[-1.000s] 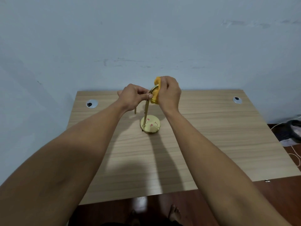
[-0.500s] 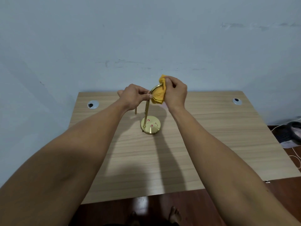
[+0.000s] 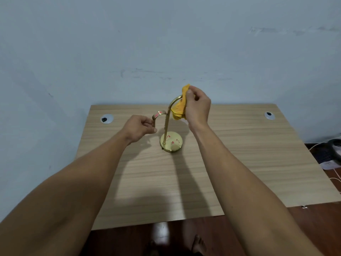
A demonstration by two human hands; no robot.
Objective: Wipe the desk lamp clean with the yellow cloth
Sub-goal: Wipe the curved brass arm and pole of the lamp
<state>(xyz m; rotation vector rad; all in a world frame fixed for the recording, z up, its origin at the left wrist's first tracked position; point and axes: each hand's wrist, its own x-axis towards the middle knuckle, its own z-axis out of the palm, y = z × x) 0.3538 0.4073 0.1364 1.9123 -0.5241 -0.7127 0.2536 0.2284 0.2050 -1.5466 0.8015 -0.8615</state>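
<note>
A gold desk lamp stands mid-desk on a round base (image 3: 170, 143) with red marks. Its thin stem (image 3: 166, 124) rises and bends right into an arc. A shorter curved strip (image 3: 159, 114) branches off to the left. My left hand (image 3: 139, 128) pinches the lower end of that strip between thumb and fingers. My right hand (image 3: 197, 107) holds the bunched yellow cloth (image 3: 179, 108) against the top of the arc. The arc's far end is hidden behind the cloth and hand.
The lamp sits on a wooden desk (image 3: 239, 163) against a pale blue wall. Two round cable grommets (image 3: 107, 119) (image 3: 269, 115) lie near the back corners. Dark gear and white cables (image 3: 332, 154) lie on the floor at right. Bare feet show below the front edge.
My left hand slid down and left from the stem's top to the end of the short curved strip, uncovering it. My right hand moved the cloth up and right along the arc.
</note>
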